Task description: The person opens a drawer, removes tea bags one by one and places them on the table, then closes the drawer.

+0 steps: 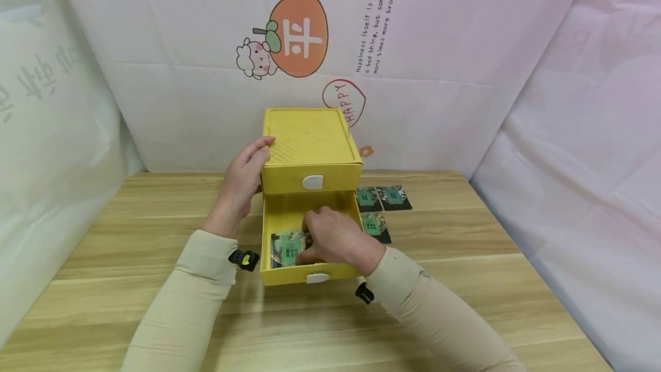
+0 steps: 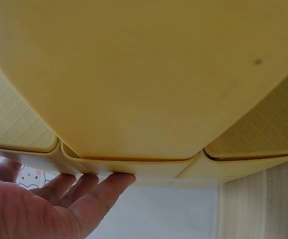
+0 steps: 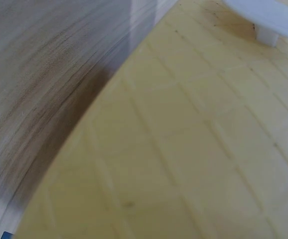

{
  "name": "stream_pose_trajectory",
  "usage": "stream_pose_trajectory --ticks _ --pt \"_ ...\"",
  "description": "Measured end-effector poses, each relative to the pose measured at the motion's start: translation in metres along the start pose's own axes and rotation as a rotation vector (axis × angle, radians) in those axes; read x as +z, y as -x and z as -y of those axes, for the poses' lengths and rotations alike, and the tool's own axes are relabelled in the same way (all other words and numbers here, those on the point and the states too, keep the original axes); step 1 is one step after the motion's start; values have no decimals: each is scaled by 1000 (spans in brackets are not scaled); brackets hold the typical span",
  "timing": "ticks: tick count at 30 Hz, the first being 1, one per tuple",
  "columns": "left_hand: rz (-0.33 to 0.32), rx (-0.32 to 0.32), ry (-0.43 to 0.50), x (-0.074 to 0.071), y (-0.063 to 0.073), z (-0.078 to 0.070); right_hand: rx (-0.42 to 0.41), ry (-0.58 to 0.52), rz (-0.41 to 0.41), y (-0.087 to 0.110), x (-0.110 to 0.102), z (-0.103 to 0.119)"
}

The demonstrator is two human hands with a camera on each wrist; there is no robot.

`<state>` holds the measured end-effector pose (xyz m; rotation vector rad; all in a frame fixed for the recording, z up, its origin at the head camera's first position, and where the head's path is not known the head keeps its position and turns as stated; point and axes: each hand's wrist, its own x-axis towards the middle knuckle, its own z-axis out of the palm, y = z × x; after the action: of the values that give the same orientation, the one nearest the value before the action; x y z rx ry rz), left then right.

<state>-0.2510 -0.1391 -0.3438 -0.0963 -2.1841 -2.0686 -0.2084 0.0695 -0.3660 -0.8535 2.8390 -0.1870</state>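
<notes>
A yellow two-drawer box (image 1: 310, 136) stands on the table with its lower drawer (image 1: 289, 208) pulled out. My left hand (image 1: 242, 179) rests against the box's left side near the top edge. In the left wrist view, the fingers (image 2: 96, 199) of that hand lie extended along the yellow side. My right hand (image 1: 338, 240) reaches into the lower drawer, thumb and fingers bent around the right part of a card. A green-and-dark card (image 1: 290, 250) lies at the drawer's front left, beside the right thumb. The right wrist view shows the drawer's ridged yellow front (image 3: 184, 129), not the hand.
Three similar cards lie right of the box: one at the back (image 1: 395, 197), one beside it (image 1: 368, 198), and one nearer (image 1: 376, 226). White knobs mark the upper drawer (image 1: 279, 179) and the lower one. Printed white cloth (image 1: 439, 119) hangs behind the wooden table (image 1: 444, 280).
</notes>
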Motion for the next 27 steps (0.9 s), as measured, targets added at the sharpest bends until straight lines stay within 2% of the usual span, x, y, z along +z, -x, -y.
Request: stream_pose_trajectory --ticks 13,18,27 --pt "-6 -8 2 1 -2 2 33 -48 14 1 0 1" --pt "-5 -9 3 0 -1 1 38 -106 32 1 -2 1" --pt "-1 -9 3 1 0 0 12 -273 47 3 -4 -1"
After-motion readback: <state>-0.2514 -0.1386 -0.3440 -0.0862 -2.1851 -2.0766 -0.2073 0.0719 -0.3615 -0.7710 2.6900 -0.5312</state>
